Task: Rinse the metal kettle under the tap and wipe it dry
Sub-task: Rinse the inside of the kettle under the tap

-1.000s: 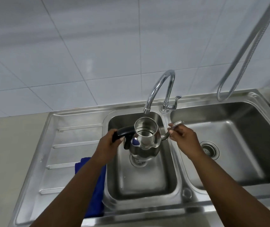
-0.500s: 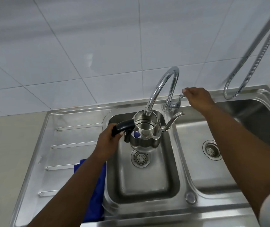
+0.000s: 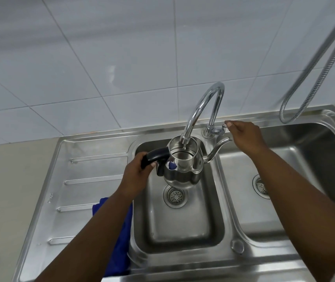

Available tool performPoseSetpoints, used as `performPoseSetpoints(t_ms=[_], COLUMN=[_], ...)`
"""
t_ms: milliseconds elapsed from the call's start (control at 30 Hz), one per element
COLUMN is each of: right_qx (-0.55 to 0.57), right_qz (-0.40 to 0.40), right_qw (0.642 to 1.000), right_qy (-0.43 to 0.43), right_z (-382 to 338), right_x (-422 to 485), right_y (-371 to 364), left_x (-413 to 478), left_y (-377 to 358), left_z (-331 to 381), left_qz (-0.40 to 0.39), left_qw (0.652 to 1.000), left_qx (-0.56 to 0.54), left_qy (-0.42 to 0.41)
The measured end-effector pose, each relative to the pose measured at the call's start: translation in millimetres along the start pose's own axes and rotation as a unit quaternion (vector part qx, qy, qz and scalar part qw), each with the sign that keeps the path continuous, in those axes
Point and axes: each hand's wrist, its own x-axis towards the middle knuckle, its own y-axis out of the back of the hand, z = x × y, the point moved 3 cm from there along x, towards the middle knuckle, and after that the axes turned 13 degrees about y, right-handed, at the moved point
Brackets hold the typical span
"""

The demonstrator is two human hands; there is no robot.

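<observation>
Presently my left hand (image 3: pixel 137 173) is clamped around the black handle (image 3: pixel 156 157) of the kettle (image 3: pixel 184 166), fingers wrapped closed on the grip. I hold the kettle clear of the basin floor, above the left basin (image 3: pixel 178 224) and just behind its drain (image 3: pixel 175 195). It sits roughly upright, mouth open upward, with no lid on it. Its long axis runs handle to spout: the handle points left toward the drainboard (image 3: pixel 93 180), the spout (image 3: pixel 217 147) points right and slightly back, reaching over the divider toward the right basin (image 3: pixel 297 180). The tap (image 3: pixel 202 110) arches over from its base behind the divider, and its outlet ends directly over the kettle's mouth, at or just inside the rim. I cannot tell whether water is running.

My right hand (image 3: pixel 246 137) is at the tap lever (image 3: pixel 220 129), just right of the tap base. Fingertips touch the lever's end; the fingers are loosely curled, and I cannot tell whether they pinch it or only rest against it. The hand lies just behind the spout tip, not touching it.

Left of the left basin, a blue cloth (image 3: pixel 119 237) lies on the drainboard's near edge, partly under my left forearm. A metal hose (image 3: pixel 313 64) hangs against the tiles, right of the tap.
</observation>
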Motion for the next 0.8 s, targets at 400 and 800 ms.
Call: performPoseSetpoints(t_ms=[400,800], right_qx=[0.024,0.060], right_qz=[0.007,0.020], right_qw=[1.000,0.998], right_qy=[-0.008,-0.010], right_z=[5,13], right_x=[0,-3], right_y=[-4,-10], left_x=[5,10], left_y=[1,1], left_z=[-2,-1], left_qz=[0.013,0.017], left_qw=[1.000,1.000], left_qx=[-0.010,-0.001], left_qy=[0.013,0.025])
